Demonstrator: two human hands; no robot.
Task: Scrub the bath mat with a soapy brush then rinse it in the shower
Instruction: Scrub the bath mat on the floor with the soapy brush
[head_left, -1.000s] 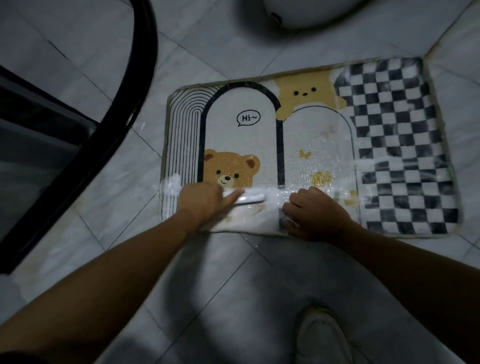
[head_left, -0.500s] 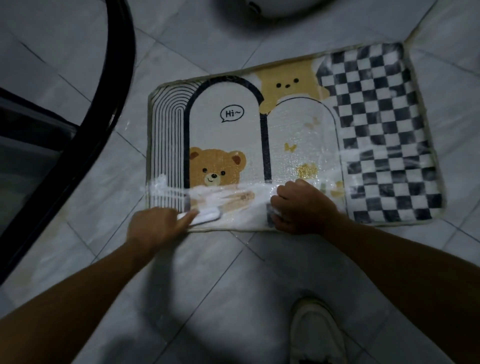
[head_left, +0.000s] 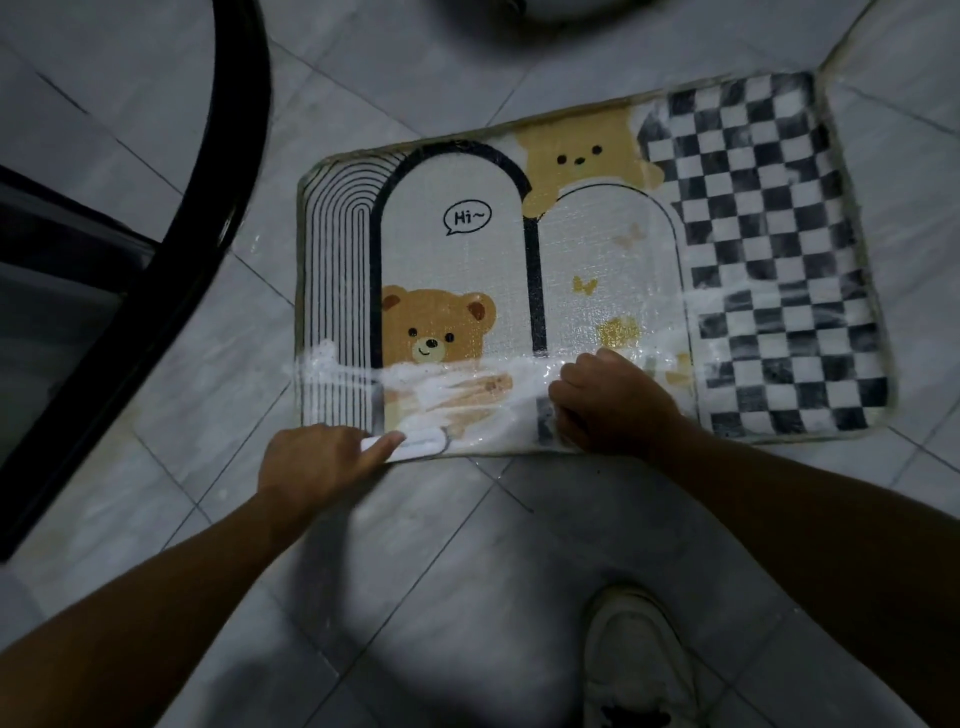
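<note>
The bath mat (head_left: 467, 249) lies flat on the tiled floor, printed with bears, arches, a "Hi~" bubble and a black-and-white checker panel at the right. White foam streaks its near strip. My left hand (head_left: 317, 462) grips a white brush (head_left: 421, 446) at the mat's near edge, index finger stretched along its top. Curled fingers of my right hand (head_left: 613, 405) press down on the near edge, to the right of the brush.
A curved black frame (head_left: 208, 218) with dark glass panels runs along the left. A white rounded fixture (head_left: 545, 8) sits at the top edge beyond the mat. A white shoe (head_left: 639, 660) stands on the wet grey tiles at the bottom.
My left hand drew the brush toward me and leftward, from the bear's paws to the mat's near edge, leaving foam behind. My right hand stayed on the near edge.
</note>
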